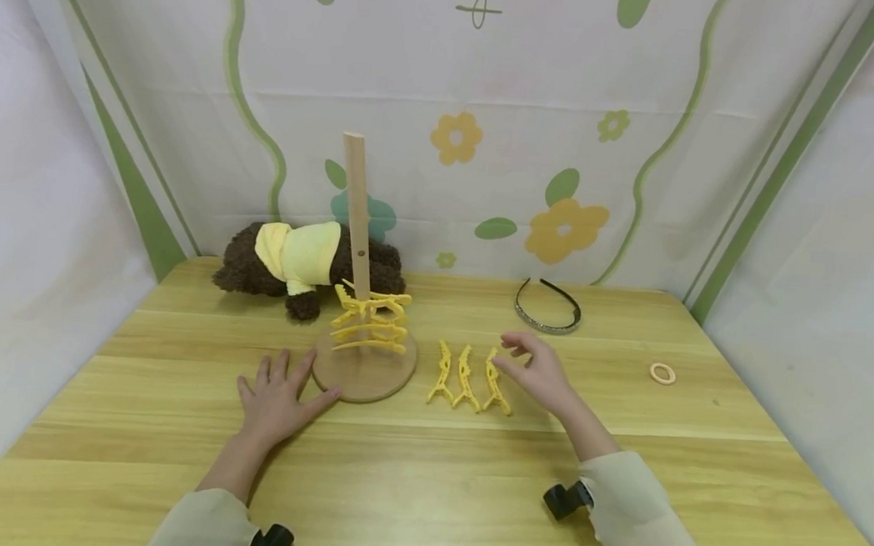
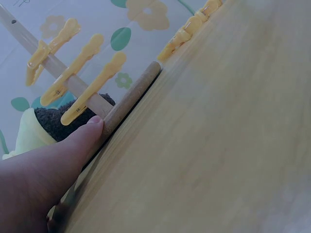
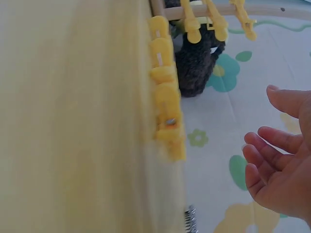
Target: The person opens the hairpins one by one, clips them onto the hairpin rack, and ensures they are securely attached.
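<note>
A wooden stand with a round base (image 1: 365, 377) and an upright post (image 1: 358, 210) has several yellow hair clips (image 1: 369, 333) clamped on its lower post. My left hand (image 1: 275, 403) lies with fingers spread at the base's left edge; in the left wrist view the thumb (image 2: 80, 138) touches the rim. Three more yellow hair clips lie in a row on the table, the rightmost clip (image 1: 496, 385) nearest my right hand (image 1: 539, 375). That hand hovers beside it, fingers loosely bent, with nothing held. The right wrist view shows a gap between thumb and fingers.
Behind the stand a dark brown plush toy (image 1: 299, 252) in a yellow top lies on its side. A glittery black headband (image 1: 560, 326) rests at the back right. Farther right is a small pale ring (image 1: 662, 373). A patterned cloth (image 1: 487, 184) hangs behind the table.
</note>
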Action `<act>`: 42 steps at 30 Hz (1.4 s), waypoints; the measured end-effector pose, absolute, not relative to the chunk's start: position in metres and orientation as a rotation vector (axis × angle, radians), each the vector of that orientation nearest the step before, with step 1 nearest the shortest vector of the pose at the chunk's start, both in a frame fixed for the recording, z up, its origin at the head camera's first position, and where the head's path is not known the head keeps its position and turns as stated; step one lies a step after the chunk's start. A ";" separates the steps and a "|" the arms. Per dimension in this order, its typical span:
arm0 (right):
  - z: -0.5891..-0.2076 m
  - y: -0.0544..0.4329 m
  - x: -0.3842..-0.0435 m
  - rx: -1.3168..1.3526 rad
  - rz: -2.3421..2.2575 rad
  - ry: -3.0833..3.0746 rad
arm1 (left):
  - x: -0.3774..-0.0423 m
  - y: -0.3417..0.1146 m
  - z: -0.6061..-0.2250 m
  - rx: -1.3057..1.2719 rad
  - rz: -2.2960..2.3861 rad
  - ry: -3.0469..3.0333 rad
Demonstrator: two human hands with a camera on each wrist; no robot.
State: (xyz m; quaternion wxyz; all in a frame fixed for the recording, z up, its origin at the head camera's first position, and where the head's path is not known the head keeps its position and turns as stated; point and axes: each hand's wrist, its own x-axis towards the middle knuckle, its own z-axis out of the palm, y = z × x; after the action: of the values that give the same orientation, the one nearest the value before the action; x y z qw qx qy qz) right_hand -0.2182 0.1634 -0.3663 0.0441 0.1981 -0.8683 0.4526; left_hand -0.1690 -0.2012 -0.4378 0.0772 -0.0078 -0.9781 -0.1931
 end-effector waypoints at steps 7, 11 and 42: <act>-0.384 0.175 -0.213 0.561 1.402 -2.662 | -0.169 -0.200 -0.437 -0.033 -0.580 -2.923; -0.394 0.177 -0.211 0.542 1.415 -2.682 | -0.169 -0.200 -0.437 -0.033 -0.583 -2.923; -0.425 0.187 -0.213 0.240 1.132 -2.740 | -0.169 -0.201 -0.438 -0.022 -0.580 -2.928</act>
State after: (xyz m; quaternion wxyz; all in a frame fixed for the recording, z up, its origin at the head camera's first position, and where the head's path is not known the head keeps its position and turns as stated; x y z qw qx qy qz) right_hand -0.2128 0.1869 -0.4248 0.0833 0.0805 -0.9180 0.3793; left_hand -0.1688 -0.2007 -0.4377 0.0784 -0.0074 -0.9779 -0.1936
